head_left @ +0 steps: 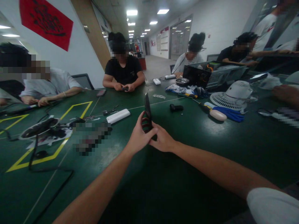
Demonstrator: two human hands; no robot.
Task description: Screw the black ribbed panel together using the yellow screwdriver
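Above the middle of the table, a long, thin black piece (148, 107) stands nearly upright, seen edge-on, so its exact kind does not show. My left hand (143, 133) wraps its fingers around the lower part, the thumb lying across towards the right. From the other side my right hand (163, 137) grips the bottom end, and both hands touch there. A small black part (176, 107) lies on the table right of the piece. To the left of my hands lies a white oblong case (118, 116).
On the green table (210, 186), a fan head (238, 95), blue gloves (233, 114) and a pale oval shell (218, 115) lie to the right. A metal bowl (182, 81) stands farther back. A black cable (52, 170) runs along the left. Several people sit around.
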